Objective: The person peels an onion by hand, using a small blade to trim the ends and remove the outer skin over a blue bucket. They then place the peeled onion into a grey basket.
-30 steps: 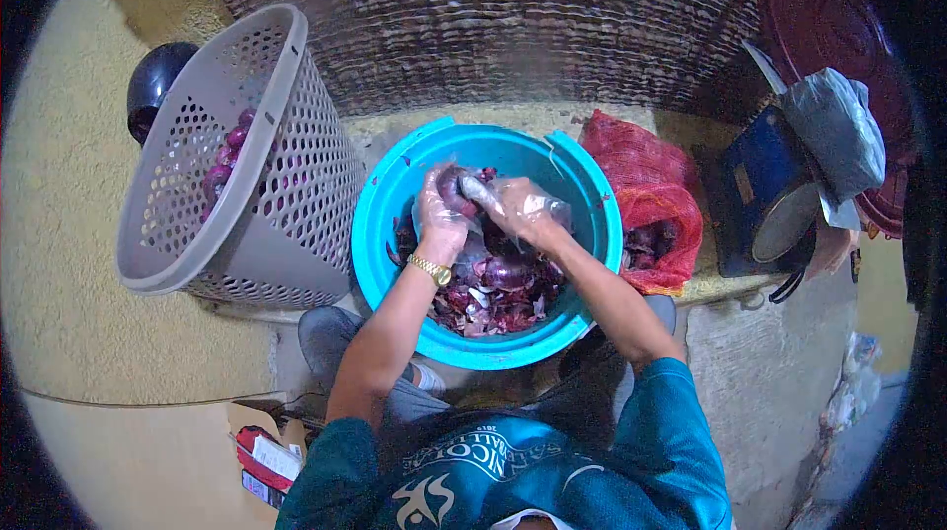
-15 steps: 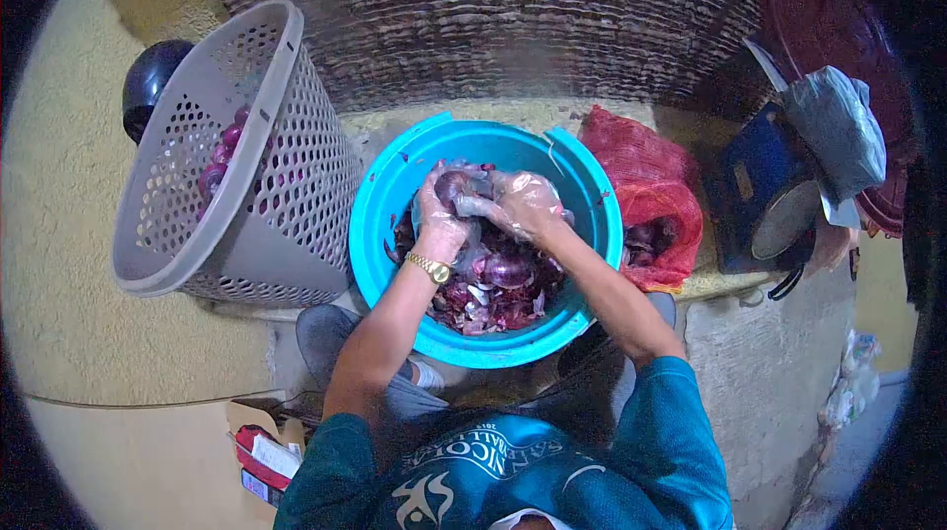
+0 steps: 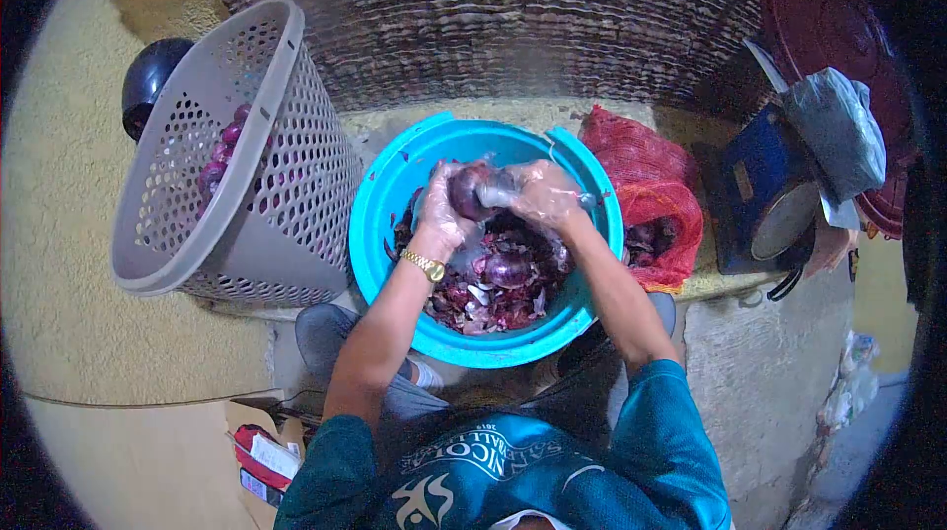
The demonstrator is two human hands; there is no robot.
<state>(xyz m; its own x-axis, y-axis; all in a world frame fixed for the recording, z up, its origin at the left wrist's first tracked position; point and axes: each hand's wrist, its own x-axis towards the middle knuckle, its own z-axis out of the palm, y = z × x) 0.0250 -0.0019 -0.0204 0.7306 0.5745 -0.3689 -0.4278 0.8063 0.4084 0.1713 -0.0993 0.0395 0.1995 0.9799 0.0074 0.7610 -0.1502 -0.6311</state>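
Over the turquoise basin I hold a red onion in my left hand, fingers wrapped round its left side. A clear plastic glove seems to cover that hand, and a gold watch circles the wrist. My right hand, also in clear plastic, is closed beside the onion's right side. Something pale reaches from it to the onion; motion blur hides whether it is a thumb or a blade. Below both hands, a larger onion lies among several others and loose papery skins.
Left of the basin a tall grey perforated basket leans, with several onions inside. At right sits a red mesh sack, its mouth showing onions. Beyond it stand a blue weighing scale and a grey plastic bag.
My left hand has turned the onion and shifted slightly right with it. My right hand has drawn a little to the right, and its fingers have curled more.
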